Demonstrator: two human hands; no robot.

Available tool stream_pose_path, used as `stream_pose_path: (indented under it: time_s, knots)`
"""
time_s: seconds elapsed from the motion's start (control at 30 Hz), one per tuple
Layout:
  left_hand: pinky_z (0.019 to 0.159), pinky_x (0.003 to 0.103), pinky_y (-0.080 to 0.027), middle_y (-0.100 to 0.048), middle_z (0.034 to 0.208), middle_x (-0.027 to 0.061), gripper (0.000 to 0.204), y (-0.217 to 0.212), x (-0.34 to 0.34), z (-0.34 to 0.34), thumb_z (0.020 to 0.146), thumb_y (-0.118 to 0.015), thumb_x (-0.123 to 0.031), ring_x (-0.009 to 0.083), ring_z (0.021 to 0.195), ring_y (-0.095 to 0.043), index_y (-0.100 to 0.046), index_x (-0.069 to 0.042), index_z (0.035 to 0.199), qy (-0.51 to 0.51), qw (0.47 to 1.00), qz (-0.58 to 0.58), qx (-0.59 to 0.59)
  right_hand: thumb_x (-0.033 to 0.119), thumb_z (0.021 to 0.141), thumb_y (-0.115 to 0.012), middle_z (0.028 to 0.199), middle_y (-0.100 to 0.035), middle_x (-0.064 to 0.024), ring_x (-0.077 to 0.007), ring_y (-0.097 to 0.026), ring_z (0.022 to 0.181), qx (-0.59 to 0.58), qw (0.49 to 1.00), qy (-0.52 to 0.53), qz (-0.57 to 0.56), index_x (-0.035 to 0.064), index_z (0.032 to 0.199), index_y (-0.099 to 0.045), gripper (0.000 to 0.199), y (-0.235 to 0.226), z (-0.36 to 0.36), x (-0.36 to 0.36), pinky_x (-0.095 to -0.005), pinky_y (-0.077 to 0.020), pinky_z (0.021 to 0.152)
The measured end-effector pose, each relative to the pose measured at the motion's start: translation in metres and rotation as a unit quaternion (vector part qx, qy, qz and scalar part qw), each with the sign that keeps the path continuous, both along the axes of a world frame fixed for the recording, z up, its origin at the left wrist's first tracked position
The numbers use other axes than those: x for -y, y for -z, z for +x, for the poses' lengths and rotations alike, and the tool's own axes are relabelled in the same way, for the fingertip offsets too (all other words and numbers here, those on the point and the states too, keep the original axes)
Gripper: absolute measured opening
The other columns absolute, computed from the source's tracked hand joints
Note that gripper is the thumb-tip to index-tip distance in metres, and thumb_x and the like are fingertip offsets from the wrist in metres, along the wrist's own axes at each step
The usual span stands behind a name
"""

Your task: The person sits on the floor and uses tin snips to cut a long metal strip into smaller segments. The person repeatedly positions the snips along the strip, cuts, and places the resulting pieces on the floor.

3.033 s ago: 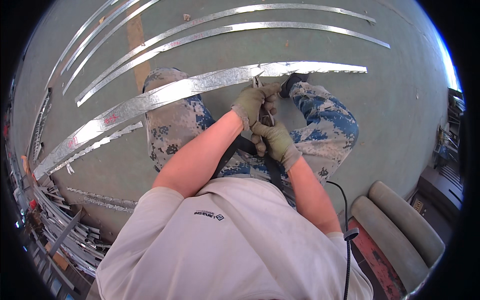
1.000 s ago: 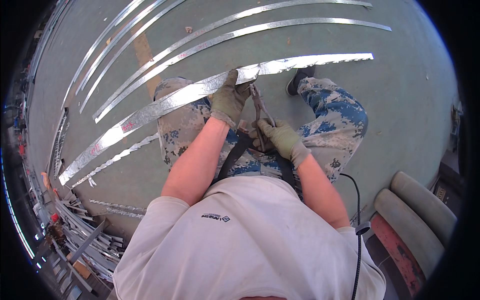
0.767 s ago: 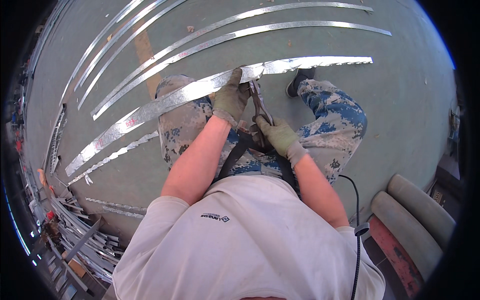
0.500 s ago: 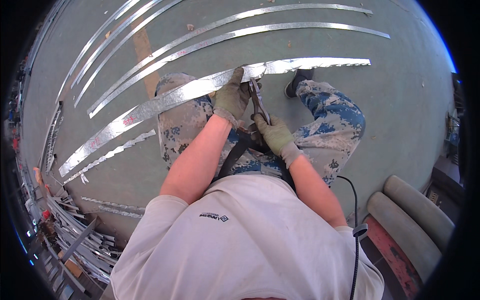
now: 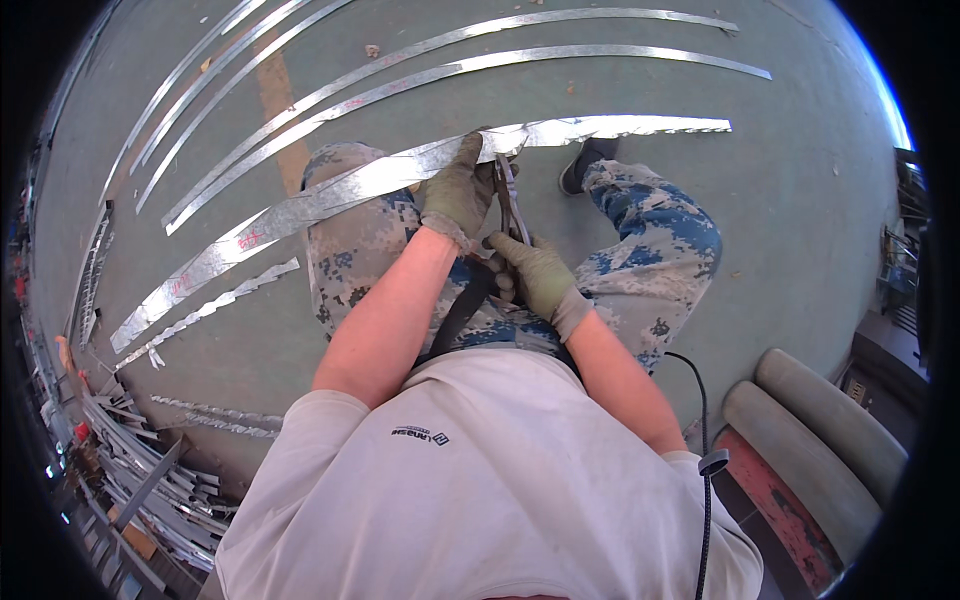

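Not much moved since half a sec ago: both hands stay on the same job, the snips sit a bit further along the strip. The long shiny metal strip (image 5: 330, 195) lies across the person's knees, over the green floor (image 5: 800, 250). Left hand (image 5: 458, 195), in a glove, is clamped on the strip's edge. Right hand (image 5: 538, 275), just below the strip, is closed round the snips (image 5: 508, 205), whose tip touches the strip. More thin strips (image 5: 480, 62) lie past it; scrap bits (image 5: 215, 305) lie near its left end.

Your gloved left hand (image 5: 458, 196) reaches forward, fingers clamped shut, forearm bare; your gloved right hand (image 5: 540, 275) sits closer in, fist closed, elbow bent
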State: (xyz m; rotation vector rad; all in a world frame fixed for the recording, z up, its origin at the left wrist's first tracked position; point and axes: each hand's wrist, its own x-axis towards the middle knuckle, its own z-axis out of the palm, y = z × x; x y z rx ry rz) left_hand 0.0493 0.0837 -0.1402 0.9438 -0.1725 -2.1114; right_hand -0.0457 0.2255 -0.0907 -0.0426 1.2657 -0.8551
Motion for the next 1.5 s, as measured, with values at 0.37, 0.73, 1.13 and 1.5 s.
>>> stream_pose_path:
  time_s: [0.37, 0.73, 1.13, 1.5]
  knots:
    - [0.087, 0.049, -0.064, -0.070, 0.114, 0.0169, 0.032, -0.002, -0.003, -0.006, 0.107, -0.061, -0.022, 0.0358, 0.094, -0.072, -0.057, 0.001, 0.130, -0.002, 1.000, 0.005, 0.010, 0.033, 0.095, -0.067, 0.089, -0.072, -0.0199, -0.0335, -0.069, 0.075, -0.325, 0.942, -0.087, 0.006, 0.0012, 0.106, -0.067, 0.033, 0.045, 0.017, 0.000, -0.0441, -0.0546, 0.069]
    - [0.080, 0.046, -0.063, -0.071, 0.103, 0.0126, 0.031, 0.018, -0.003, -0.012, 0.103, -0.068, -0.024, 0.0282, 0.090, -0.072, -0.063, -0.005, 0.127, 0.028, 0.999, 0.011, 0.042, 0.023, 0.095, -0.062, 0.115, -0.071, -0.0301, -0.0493, -0.067, 0.110, -0.568, 0.780, -0.259, 0.039, 0.0027, 0.130, -0.059, 0.040, 0.026, 0.003, 0.012, -0.0563, -0.0533, 0.094]
    - [0.051, 0.030, -0.039, -0.063, 0.081, -0.0025, 0.019, -0.045, -0.033, -0.053, 0.100, -0.066, -0.028, 0.0101, 0.056, -0.045, -0.069, -0.010, 0.102, 0.155, 0.946, 0.056, 0.279, 0.029, 0.088, -0.075, 0.116, -0.072, -0.0259, -0.0442, -0.070, 0.104, -0.530, 0.818, -0.203, -0.088, -0.0021, 0.136, -0.057, 0.060, 0.041, -0.003, -0.004, -0.0495, -0.0557, 0.087]
    - [0.052, 0.027, -0.036, -0.049, 0.077, -0.0050, 0.022, -0.051, -0.025, -0.039, 0.103, -0.065, -0.028, 0.0082, 0.055, -0.037, -0.064, -0.007, 0.105, 0.195, 0.959, 0.079, 0.191, 0.043, 0.102, -0.067, 0.086, -0.072, -0.0070, -0.0209, -0.068, 0.066, 0.359, 0.924, 0.001, -0.128, 0.0058, 0.112, -0.070, 0.038, 0.038, -0.041, -0.017, -0.0371, -0.0589, 0.065]
